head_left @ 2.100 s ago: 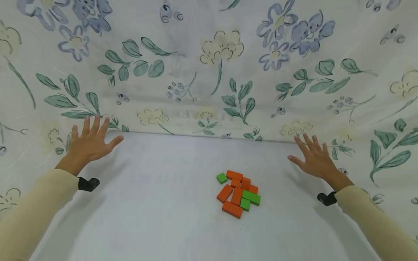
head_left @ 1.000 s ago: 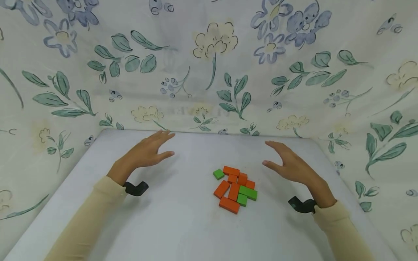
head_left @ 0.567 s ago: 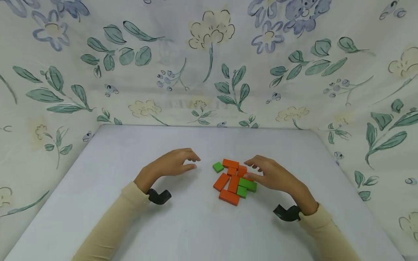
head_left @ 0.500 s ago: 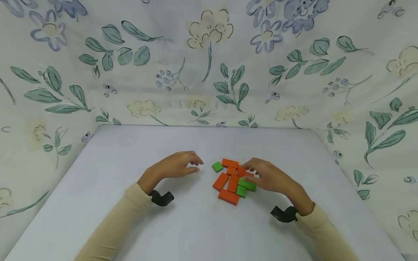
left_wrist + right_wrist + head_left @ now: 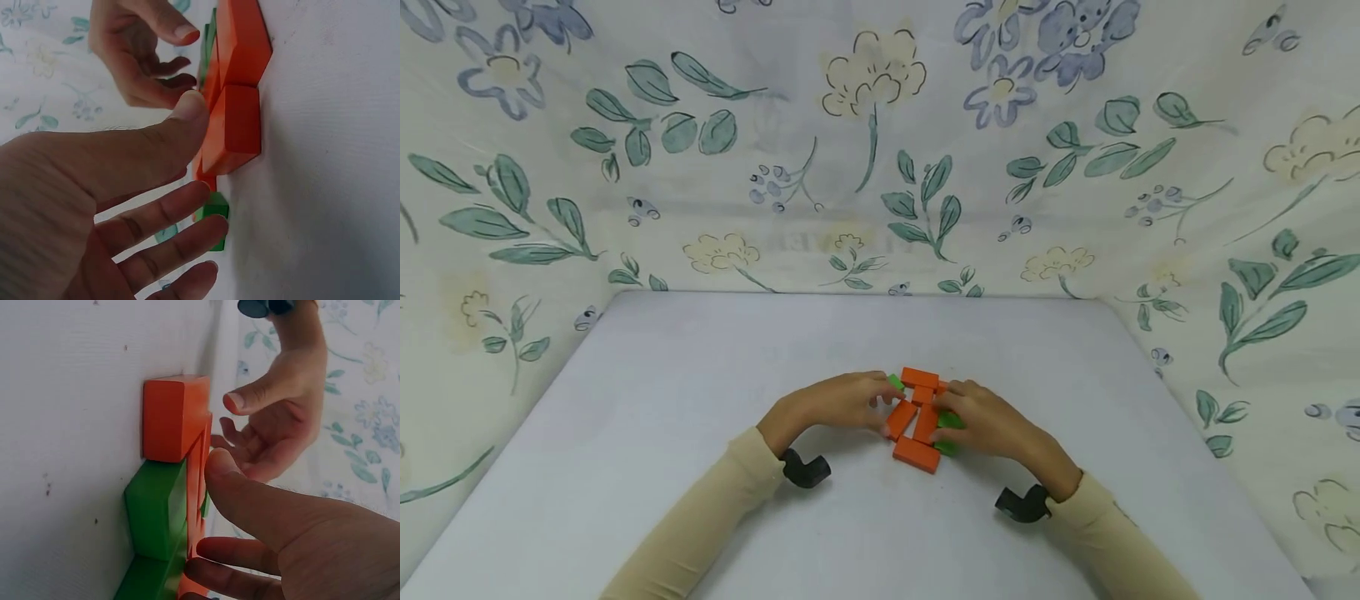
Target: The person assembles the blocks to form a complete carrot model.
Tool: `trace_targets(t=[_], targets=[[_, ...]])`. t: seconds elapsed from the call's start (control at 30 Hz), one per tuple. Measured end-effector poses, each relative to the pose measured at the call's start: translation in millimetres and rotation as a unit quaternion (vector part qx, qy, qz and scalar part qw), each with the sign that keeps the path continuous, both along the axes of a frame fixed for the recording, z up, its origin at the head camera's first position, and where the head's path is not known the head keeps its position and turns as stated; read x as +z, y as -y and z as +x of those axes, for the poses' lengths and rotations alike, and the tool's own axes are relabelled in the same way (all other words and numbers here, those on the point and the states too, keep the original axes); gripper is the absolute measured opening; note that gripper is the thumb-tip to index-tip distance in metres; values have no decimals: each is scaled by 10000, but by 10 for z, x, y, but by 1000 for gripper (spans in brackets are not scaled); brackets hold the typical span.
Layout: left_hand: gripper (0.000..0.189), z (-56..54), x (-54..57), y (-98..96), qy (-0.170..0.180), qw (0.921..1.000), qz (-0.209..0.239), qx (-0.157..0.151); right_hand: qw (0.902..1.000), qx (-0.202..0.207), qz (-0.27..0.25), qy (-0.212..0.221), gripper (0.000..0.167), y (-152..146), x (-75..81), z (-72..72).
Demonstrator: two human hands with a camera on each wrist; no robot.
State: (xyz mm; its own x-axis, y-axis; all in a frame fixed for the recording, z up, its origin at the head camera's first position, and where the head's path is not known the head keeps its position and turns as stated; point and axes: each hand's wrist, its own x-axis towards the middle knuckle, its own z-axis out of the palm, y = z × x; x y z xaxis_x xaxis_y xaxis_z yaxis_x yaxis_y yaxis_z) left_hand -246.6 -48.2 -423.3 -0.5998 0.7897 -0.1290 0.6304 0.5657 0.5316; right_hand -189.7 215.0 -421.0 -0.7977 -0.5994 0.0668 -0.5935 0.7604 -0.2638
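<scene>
Several orange and green wooden blocks lie flat in a close cluster on the white table. My left hand (image 5: 850, 402) is at the cluster's left side, fingers relaxed, its thumb beside a slanted orange block (image 5: 901, 418). In the left wrist view, that hand's fingertips reach toward a small green block (image 5: 215, 206), and the thumb overlaps an orange block (image 5: 242, 125). Over the right side hovers my right hand (image 5: 988, 421), fingers gently bent above the green blocks (image 5: 951, 420), partly hiding them. The right wrist view shows its thumb near an orange block (image 5: 164, 420) and a green block (image 5: 150, 506).
The white tabletop (image 5: 730, 350) spreads around the cluster. Behind and beside it hangs a floral cloth (image 5: 820, 167). A black wrist camera sits at the left wrist (image 5: 805, 469) and another at the right wrist (image 5: 1024, 504).
Both hands have come inward from wide apart at the table's far corners, down to the two sides of the cluster. The blocks keep their arrangement.
</scene>
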Motion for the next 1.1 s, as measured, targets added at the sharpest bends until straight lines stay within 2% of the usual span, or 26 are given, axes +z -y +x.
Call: trace_targets(t=[0.13,0.27,0.4,0.6,0.87,1.1], targets=[[60,-29,-31,-18,12,9996,-164,-217,9994,131,93,-297,48,8,-20,-8],[65,-51,-71,-23,190,9990,-228,-344,9986,161,122,-489,48,24,-30,-2],[63,-45,-85,-6,377,9985,-196,-348,9988,125,134,-451,50,51,-29,14],[59,-41,-121,21,437,9987,-73,-239,9989,-53,230,-396,51,80,-42,25],[62,-37,-144,141,454,9987,107,183,9991,-191,261,-283,50,96,-57,46],[62,-92,33,480,124,9954,137,944,9992,-248,280,-172,50,89,-76,64]])
